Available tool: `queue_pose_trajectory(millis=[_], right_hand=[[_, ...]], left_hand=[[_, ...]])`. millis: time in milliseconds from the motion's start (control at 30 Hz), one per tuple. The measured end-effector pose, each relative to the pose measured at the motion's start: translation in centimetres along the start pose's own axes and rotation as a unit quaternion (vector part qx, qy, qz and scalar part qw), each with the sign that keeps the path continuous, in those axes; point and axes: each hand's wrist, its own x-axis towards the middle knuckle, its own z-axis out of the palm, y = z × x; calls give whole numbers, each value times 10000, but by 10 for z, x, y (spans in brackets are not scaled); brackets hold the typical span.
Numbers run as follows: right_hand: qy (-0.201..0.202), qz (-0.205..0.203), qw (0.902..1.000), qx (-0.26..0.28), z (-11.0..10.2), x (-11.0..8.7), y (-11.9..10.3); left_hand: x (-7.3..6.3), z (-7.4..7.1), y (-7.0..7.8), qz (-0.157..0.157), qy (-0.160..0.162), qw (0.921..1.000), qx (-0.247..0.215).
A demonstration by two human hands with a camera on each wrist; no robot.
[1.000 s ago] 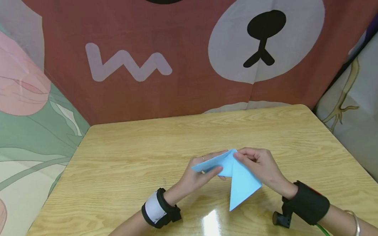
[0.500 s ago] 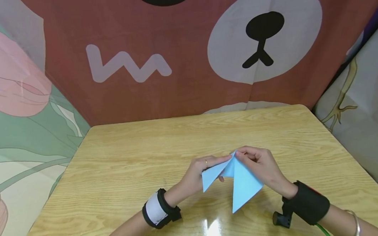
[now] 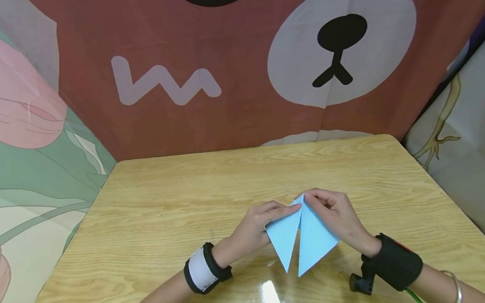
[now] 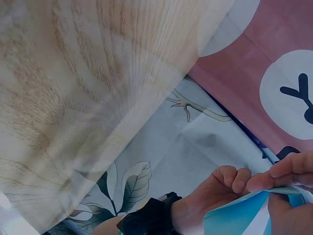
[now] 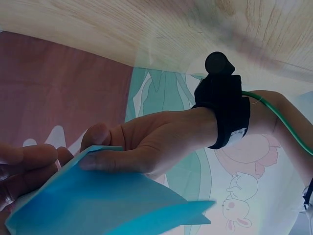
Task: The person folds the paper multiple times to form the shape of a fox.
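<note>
A folded sheet of light blue paper (image 3: 316, 239) is held above the table, its two pointed flaps hanging side by side with a narrow gap between. My left hand (image 3: 260, 223) grips the left flap (image 3: 284, 235), index finger lying across its front; in the right wrist view the left thumb (image 5: 115, 160) presses the other face. At the top point, my right hand (image 3: 341, 216) pinches the paper between thumb and fingers. The left wrist view shows the paper (image 4: 232, 220) only in part, cut off at the lower edge.
Under the hands lies a wood-grain table (image 3: 166, 192) with a bright light reflection near its front. A brown cloth (image 3: 241, 119) with a bear pattern hangs behind it. Each wrist wears a black band, the right one (image 3: 392, 260) with a small camera; green cables trail from them.
The left flap has swung from lying out to the left to hanging down beside the right flap. My left index finger has come over its front; my right hand stays at the top point.
</note>
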Motion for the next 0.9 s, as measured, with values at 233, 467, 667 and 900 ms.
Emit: queue_pose_trajectory(millis=[233,467,667,900], right_hand=[[135,-78,9998,-114,0,0,-1],[123,-9,9998,-180,1,1,0],[96,26,9998,-199,1,3,-2],[164,-277,9995,51,4,3,1]], left_hand=[[1,0,3,134,-15,9993,348],[0,0,1,270,61,9982,531],[1,0,1,208,196,9988,400],[3,2,3,178,243,9989,351]])
